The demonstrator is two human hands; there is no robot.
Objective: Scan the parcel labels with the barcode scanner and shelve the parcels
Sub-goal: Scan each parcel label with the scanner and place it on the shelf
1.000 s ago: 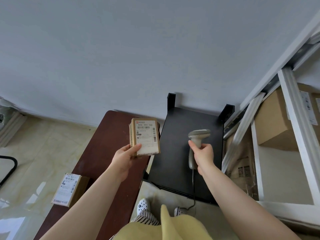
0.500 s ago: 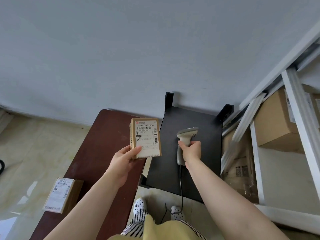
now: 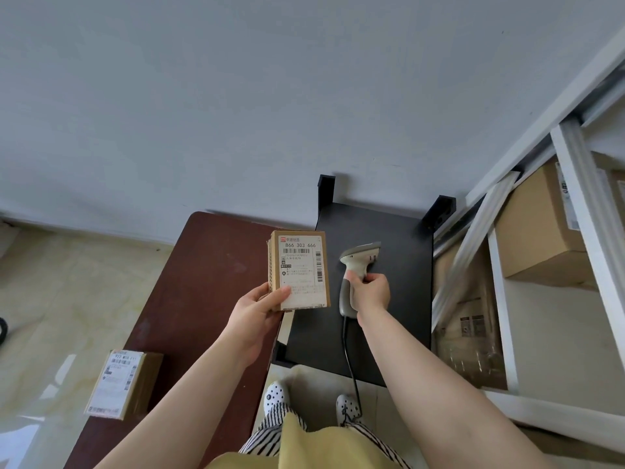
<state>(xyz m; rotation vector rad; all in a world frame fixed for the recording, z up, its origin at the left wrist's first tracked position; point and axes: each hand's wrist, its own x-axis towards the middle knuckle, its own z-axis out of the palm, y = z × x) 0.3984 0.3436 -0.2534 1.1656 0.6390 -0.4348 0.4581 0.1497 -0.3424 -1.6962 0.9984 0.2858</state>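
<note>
Scanner (image 3: pixel 355 265) nearer parcel (image 3: pixel 299 269), nose rightward

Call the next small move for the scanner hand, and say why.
Probably turn the scanner head left toward the label and trigger. The right hand grips the handle beside the parcel, which the left hand holds label-up, but the scanner's nose seems to point away to the right, not at the barcode.

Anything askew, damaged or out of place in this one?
One oddity: a white metal rail leans diagonally across the front of the shelf unit on the right. The held parcel, the scanner and the second parcel on the brown table look intact.
</note>
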